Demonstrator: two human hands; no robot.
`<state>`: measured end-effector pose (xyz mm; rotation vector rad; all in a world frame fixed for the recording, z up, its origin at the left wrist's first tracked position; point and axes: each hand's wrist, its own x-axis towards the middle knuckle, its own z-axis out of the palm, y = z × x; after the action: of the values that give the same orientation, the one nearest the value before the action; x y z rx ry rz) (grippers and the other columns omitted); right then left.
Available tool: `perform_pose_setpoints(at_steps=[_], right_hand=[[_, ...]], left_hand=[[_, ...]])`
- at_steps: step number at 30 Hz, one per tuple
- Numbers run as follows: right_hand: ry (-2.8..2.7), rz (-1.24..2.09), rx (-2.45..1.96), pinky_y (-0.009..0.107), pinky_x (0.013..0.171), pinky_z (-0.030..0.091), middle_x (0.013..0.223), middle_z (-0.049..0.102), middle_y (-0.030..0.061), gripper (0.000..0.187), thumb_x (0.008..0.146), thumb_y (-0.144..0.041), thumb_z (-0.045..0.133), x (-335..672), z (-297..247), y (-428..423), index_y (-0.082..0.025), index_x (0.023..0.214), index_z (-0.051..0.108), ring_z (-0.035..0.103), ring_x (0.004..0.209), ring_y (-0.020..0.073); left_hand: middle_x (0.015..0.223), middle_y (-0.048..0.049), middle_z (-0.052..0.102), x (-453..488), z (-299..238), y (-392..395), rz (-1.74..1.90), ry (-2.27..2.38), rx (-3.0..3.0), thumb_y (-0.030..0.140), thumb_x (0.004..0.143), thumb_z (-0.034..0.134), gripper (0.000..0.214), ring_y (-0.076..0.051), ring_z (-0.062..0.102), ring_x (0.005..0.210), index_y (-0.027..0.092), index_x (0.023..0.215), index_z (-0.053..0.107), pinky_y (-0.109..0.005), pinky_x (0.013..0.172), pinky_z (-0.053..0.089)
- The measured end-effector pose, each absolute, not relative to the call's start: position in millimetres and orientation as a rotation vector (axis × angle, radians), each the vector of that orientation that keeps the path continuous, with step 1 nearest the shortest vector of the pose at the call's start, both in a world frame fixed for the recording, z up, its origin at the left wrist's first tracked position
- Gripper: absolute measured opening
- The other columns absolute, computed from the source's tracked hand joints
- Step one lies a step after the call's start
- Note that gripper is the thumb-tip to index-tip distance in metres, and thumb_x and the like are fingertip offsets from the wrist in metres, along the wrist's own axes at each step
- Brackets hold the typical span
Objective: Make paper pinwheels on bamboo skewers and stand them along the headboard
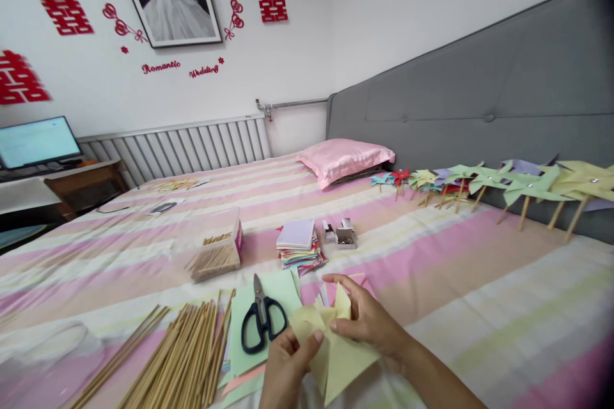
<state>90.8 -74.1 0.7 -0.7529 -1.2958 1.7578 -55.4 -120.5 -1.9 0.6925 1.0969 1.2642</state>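
Between my two hands is a pale yellow paper pinwheel (343, 367), its cut corners partly folded in toward the middle. My left hand (290, 364) pinches its left side, thumb near the centre. On the right, my right hand (362, 316) grips a raised corner, thumb pressed by the middle and index finger stretched past the paper. Just left of the paper, dark-handled scissors (261, 319) lie on a stack of light green paper (244, 358). Pink sheets (362, 282) show partly behind my right hand.
Bamboo sticks (177, 358) lie at front left, beside a clear plastic lid (52, 358). Farther back are a box of sticks (215, 255), stacked coloured squares (296, 236) and small open boxes (344, 238). Finished pinwheels (530, 185) lean along the grey headboard (470, 77), near a pink pillow (345, 160).
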Motion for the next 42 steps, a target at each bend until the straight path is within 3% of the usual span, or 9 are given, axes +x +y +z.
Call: perform_pose_setpoints(at_steps=[17,23,32,38,42], right_hand=[[-1.451,1.724,-0.754,0.018,0.051,0.035,0.064,0.052,-0.0071,0.061,0.060,-0.018,0.068,94,6,-77,-0.024,0.116,0.044,0.047,0.054,0.0087],[-1.435,1.618,-0.731,0.024,0.061,0.041,0.072,0.059,-0.0020,0.059,0.062,-0.021,0.070,94,-1,-72,-0.018,0.115,0.045,0.056,0.066,0.0127],[-1.379,1.570,-0.808,0.024,0.056,0.042,0.062,0.055,-0.0050,0.047,0.065,-0.025,0.069,95,6,-70,-0.017,0.108,0.050,0.053,0.055,0.0101],[-1.327,1.297,-0.895,0.026,0.061,0.043,0.072,0.061,0.0022,0.037,0.070,-0.032,0.065,93,7,-70,-0.015,0.101,0.054,0.056,0.064,0.0141],[-1.325,1.113,-0.910,0.022,0.051,0.040,0.059,0.052,-0.0021,0.025,0.073,-0.031,0.060,95,8,-72,-0.015,0.092,0.057,0.049,0.054,0.0112]], left_hand=[[0.059,-0.0119,0.070,-54,-8,-121,1.239,1.126,0.819,0.038,0.048,0.078,0.039,-0.024,0.064,0.057,0.009,0.073,0.073,-0.033,0.059,0.047],[0.058,-0.0091,0.070,-59,-10,-119,1.310,1.184,0.761,0.034,0.049,0.078,0.031,-0.023,0.064,0.057,0.011,0.068,0.069,-0.029,0.055,0.046],[0.057,-0.0091,0.070,-58,-10,-118,1.318,1.241,0.717,0.032,0.047,0.079,0.029,-0.024,0.064,0.059,0.011,0.063,0.067,-0.028,0.056,0.047],[0.061,-0.0088,0.071,-61,-5,-119,1.351,1.264,0.612,0.030,0.047,0.079,0.033,-0.024,0.065,0.061,0.010,0.071,0.069,-0.027,0.056,0.047],[0.070,-0.0076,0.073,-64,2,-121,1.416,1.284,0.486,0.024,0.054,0.076,0.034,-0.022,0.066,0.067,0.011,0.083,0.066,-0.024,0.056,0.048]])
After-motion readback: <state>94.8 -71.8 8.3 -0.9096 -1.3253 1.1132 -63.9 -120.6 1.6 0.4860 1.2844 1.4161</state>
